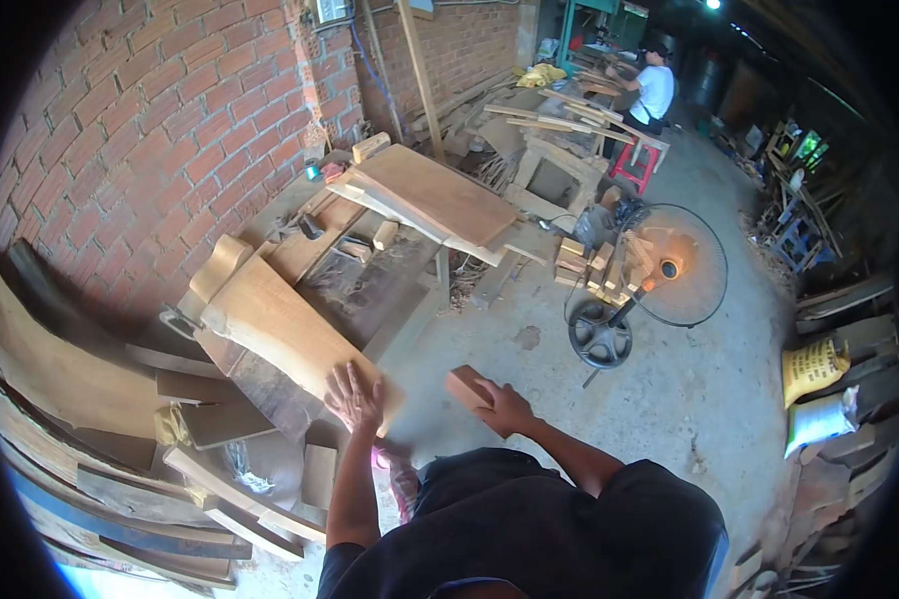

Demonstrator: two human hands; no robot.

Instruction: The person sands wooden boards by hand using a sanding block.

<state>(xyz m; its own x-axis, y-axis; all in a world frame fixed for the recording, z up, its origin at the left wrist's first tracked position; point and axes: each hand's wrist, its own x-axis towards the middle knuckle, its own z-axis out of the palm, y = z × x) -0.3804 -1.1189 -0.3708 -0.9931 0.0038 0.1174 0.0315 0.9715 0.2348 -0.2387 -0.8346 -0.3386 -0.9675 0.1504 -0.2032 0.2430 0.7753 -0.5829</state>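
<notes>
Here's the pale board, lying slantwise on the low table, and the left hand is flat on its near end, fingers slightly spread, pinching nothing. Over to the right hand: fingers wrapped around a reddish-brown block, held above the floor, clear of the board. So the step looks like steadying the board with one hand and holding the block ready in the other; bringing the two together would call for a firm grip and a sideways reach.

Farther out, a second board lies across the work area, and a fan stands beside a heap of small wood pieces. Way back, a co-worker in a white shirt, hands hard to make out. What's tricky? The board's near corner blurs, the palm covers its contact, the block's underside is hidden, and black edges crop the view.
</notes>
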